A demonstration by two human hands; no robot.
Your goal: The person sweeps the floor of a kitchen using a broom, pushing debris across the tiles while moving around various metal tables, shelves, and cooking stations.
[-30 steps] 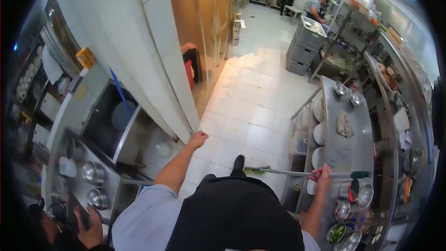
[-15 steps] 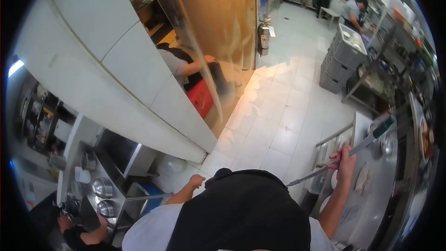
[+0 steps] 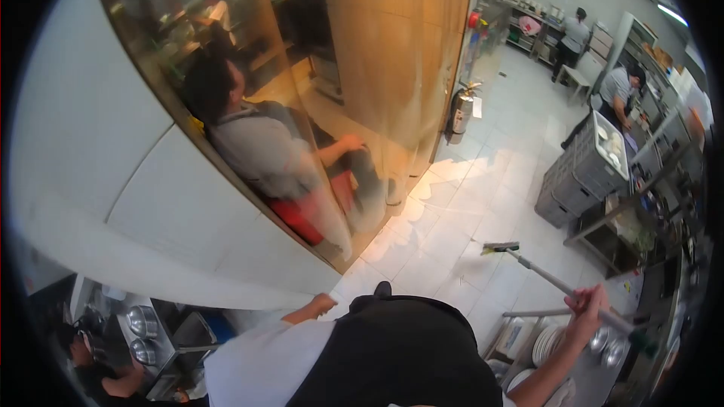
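My right hand (image 3: 588,310) is wrapped around the grey handle of a long-handled floor brush (image 3: 554,279). Its flat bristled head (image 3: 501,247) reaches out ahead over the pale tiles, and a dark green grip (image 3: 644,342) caps the near end. On the other side, my left hand (image 3: 320,305) hangs low beside my dark apron (image 3: 400,354), fingers curled with nothing visible in them. It is nearest to the foot of the white tiled wall.
Behind clear curtain strips (image 3: 309,105) on the left, a person sits on a red seat. A fire extinguisher (image 3: 461,114) stands at the doorway edge. Stacked grey crates (image 3: 577,185) and metal shelving line the right. Stacked plates (image 3: 548,344) sit near my right arm. Two people work farther back.
My view has swung left, showing more of the seated person. The brush has turned in my right hand: its head now points forward, its green end back to the right.
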